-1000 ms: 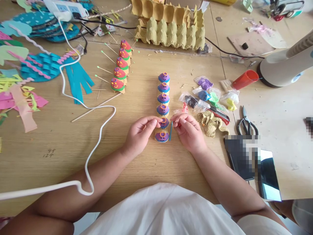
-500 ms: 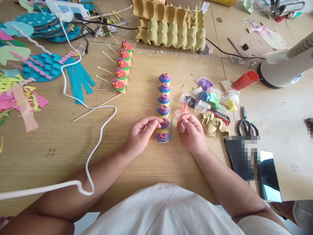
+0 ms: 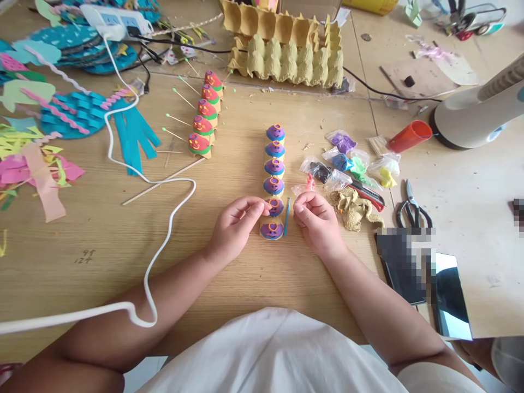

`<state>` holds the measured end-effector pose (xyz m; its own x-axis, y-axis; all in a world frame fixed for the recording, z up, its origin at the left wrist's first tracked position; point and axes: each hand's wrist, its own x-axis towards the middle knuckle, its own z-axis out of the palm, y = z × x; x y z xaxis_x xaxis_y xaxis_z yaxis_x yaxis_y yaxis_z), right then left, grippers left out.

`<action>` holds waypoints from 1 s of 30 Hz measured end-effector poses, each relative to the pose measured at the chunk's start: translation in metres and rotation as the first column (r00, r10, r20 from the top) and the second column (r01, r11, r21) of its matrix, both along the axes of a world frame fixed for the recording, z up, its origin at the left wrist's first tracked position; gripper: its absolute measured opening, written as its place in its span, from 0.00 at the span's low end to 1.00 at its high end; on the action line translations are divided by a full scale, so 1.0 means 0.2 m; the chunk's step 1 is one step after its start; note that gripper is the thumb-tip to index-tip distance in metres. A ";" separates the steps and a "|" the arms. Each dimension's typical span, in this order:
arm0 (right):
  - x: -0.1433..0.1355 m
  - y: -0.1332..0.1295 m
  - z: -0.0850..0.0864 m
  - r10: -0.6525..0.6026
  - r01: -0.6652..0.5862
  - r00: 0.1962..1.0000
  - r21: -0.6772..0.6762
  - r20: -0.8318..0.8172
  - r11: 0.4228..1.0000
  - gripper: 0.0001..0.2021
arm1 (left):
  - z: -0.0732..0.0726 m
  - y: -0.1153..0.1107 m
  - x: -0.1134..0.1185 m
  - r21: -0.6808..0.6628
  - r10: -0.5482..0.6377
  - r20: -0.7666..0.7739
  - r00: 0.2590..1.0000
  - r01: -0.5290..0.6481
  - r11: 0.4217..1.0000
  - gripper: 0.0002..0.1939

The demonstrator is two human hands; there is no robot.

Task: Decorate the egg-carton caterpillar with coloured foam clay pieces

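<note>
A strip of egg-carton cups stands in the middle of the table, its bumps coated in purple and blue clay with orange rings and small dark faces. At its left side is my left hand, thumb and forefinger pinched over the second-nearest bump; whatever the pinch holds is too small to make out. My right hand is closed in a pinch to the right of the strip, apart from it, its contents also unclear. Between the strip and my right hand lies a thin blue clay tool.
Bags of coloured clay, a utility knife, torn carton pieces and scissors lie to the right. A red-and-green decorated strip stands back left. A white cable crosses the left side; egg cartons sit behind.
My right hand has shifted slightly left and its fingers have turned a little. The left hand keeps its pinch over the strip. The whole view has moved very slightly.
</note>
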<state>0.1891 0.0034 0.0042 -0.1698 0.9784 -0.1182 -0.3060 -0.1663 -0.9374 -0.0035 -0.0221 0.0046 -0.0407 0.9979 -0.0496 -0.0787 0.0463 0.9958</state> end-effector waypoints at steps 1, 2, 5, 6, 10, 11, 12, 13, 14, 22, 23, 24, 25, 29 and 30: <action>0.00 0.00 0.00 0.002 -0.002 1.000 -0.005 -0.013 1.000 0.15 | 0.00 0.00 0.00 0.005 0.000 0.000 1.000 0.000 1.000 0.17; 0.00 0.00 0.00 0.002 -0.003 1.000 -0.009 -0.022 1.000 0.15 | 0.00 0.00 0.00 0.013 0.001 -0.001 1.000 -0.001 1.000 0.16; -0.01 0.01 0.00 -0.005 0.005 1.000 -0.022 -0.025 1.000 0.16 | -0.01 0.00 0.00 0.035 0.000 -0.015 1.000 0.000 0.999 0.15; -0.01 0.01 0.00 -0.010 0.010 1.000 -0.026 -0.021 1.000 0.17 | -0.01 0.00 0.00 0.041 -0.001 -0.021 1.000 0.002 0.999 0.15; 0.00 0.00 0.00 -0.020 0.020 1.000 -0.026 -0.002 0.999 0.19 | -0.01 0.00 0.00 0.045 0.003 -0.034 0.999 -0.002 0.999 0.16; 0.00 0.00 0.00 -0.020 0.019 1.000 -0.024 -0.003 1.000 0.19 | 0.00 0.00 0.00 0.038 0.006 -0.030 1.000 -0.005 0.999 0.17; 0.00 0.00 0.00 -0.019 0.019 1.000 -0.021 -0.009 1.000 0.18 | 0.00 0.00 0.00 0.030 0.008 -0.021 1.000 -0.007 1.000 0.17; 0.00 0.00 0.00 -0.019 0.019 1.000 -0.018 -0.018 1.000 0.18 | 0.00 0.00 0.00 0.025 0.009 -0.009 1.000 -0.009 1.000 0.17; 0.00 0.00 0.00 -0.021 0.021 0.999 -0.017 -0.028 1.000 0.18 | 0.00 0.00 0.00 0.023 0.009 0.003 1.000 -0.009 1.000 0.17; -0.02 -0.01 0.04 -0.015 0.012 0.999 -0.055 -0.049 0.998 0.21 | -0.02 0.01 0.00 0.033 0.028 0.030 0.999 -0.029 0.999 0.20; -0.02 -0.01 0.04 -0.005 0.002 0.998 -0.050 -0.057 0.999 0.21 | -0.02 0.01 0.00 0.038 0.028 0.032 0.999 -0.029 0.999 0.20; -0.02 -0.01 0.04 0.005 -0.008 0.998 -0.044 -0.063 0.999 0.21 | -0.02 0.01 0.00 0.041 0.026 0.033 0.999 -0.028 0.999 0.19; -0.02 -0.01 0.04 0.014 -0.017 0.998 -0.041 -0.068 0.999 0.20 | -0.02 0.01 0.00 0.040 0.024 0.034 0.999 -0.025 0.999 0.18; -0.01 0.00 0.03 0.040 -0.043 0.997 -0.055 -0.066 0.998 0.17 | -0.01 0.01 0.00 0.010 0.016 0.042 0.999 -0.016 1.000 0.14; -0.01 0.00 0.02 0.043 -0.047 0.997 -0.061 -0.067 0.997 0.16 | 0.00 0.00 0.00 0.007 0.011 0.041 0.999 -0.011 1.000 0.14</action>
<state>0.1865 0.0026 0.0089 -0.2232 0.9605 -0.1664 -0.3573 -0.2395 -0.9027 -0.0041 -0.0213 0.0037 -0.0500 0.9977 -0.0447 -0.1199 0.0384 0.9920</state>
